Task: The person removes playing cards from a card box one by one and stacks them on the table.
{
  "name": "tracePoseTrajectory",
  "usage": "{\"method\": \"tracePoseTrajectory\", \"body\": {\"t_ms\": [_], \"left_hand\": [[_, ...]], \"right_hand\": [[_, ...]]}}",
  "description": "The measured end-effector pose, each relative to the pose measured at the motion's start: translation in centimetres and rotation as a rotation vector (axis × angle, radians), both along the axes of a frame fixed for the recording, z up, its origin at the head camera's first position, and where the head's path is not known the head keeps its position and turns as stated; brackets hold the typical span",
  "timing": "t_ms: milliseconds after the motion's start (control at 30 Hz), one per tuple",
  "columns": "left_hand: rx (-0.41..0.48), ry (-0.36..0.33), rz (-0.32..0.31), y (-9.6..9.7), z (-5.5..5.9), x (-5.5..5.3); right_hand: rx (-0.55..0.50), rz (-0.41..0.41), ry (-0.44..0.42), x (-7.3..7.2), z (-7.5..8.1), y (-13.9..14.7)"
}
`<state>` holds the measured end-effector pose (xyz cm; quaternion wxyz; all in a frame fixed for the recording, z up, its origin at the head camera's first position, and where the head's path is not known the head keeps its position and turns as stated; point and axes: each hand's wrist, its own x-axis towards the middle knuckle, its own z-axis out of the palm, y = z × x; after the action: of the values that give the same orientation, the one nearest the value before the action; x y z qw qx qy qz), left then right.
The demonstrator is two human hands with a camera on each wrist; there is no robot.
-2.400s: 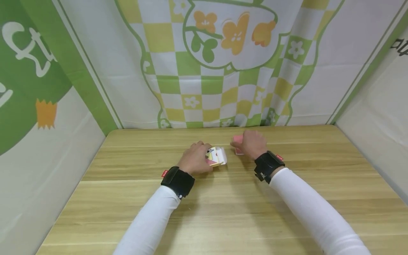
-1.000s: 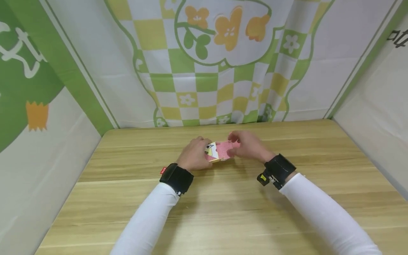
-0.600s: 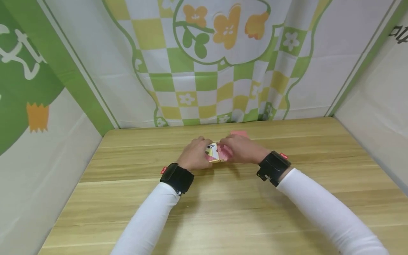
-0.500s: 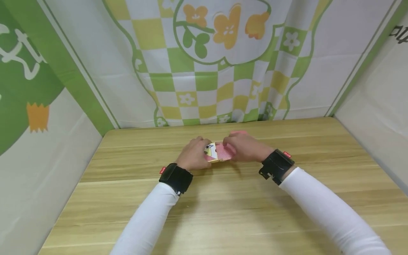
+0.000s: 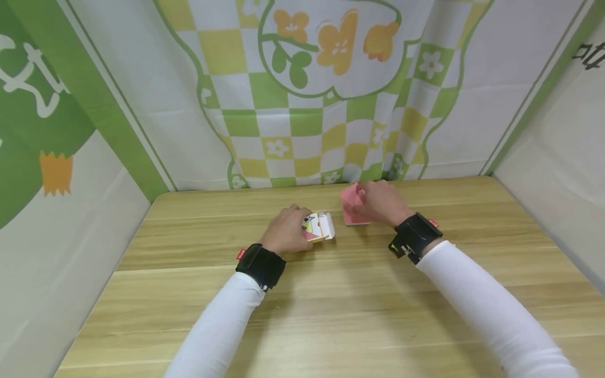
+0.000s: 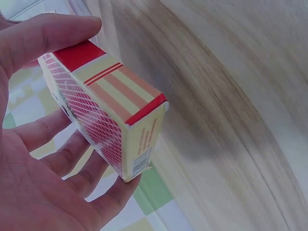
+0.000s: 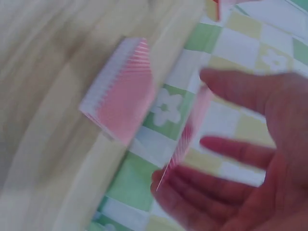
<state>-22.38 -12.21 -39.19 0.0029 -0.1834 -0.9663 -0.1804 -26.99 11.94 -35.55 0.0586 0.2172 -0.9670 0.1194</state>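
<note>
In the head view my left hand [image 5: 285, 230] grips a playing card box [image 5: 312, 227], thumb along one narrow side and fingers along the other. The box shows an ace on its face, and its white flap stands open toward the right. My right hand [image 5: 384, 202] is to the right of the box, over a deck of red-backed playing cards [image 5: 355, 218]. In the right wrist view the deck [image 7: 122, 91] lies on the table, and thumb and fingers pinch a thin playing card [image 7: 190, 127], seen nearly edge-on and apart from the deck. The box's inside is hidden.
A wooden table [image 5: 302, 315] carries everything. A checkered cloth [image 5: 302, 121] hangs just behind its far edge, close beyond the deck. White and green cloth walls stand on the left [image 5: 108, 220] and right [image 5: 543, 157].
My right hand has drawn back to the right from the box's mouth, where it held red-backed cards, and now lifts a card over the deck. The left hand stays with the box.
</note>
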Motion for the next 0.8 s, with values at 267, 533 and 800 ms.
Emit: {"method": "tracePoseTrajectory", "body": {"t_ms": [267,533,800], "left_hand": [[0.001,-0.007,0.006,0.1,-0.1,0.1],[-0.007,-0.012,0.016,0.0,-0.1,0.2],[-0.004,-0.016,0.015,-0.1,-0.1,0.3]], "right_hand": [[-0.038,-0.228,-0.051,-0.3,-1.6,-1.5],[-0.018,-0.267,-0.027,-0.5,-2.9,-2.3],[0.012,-0.286,0.026,-0.5,-3.4,-2.9]]}}
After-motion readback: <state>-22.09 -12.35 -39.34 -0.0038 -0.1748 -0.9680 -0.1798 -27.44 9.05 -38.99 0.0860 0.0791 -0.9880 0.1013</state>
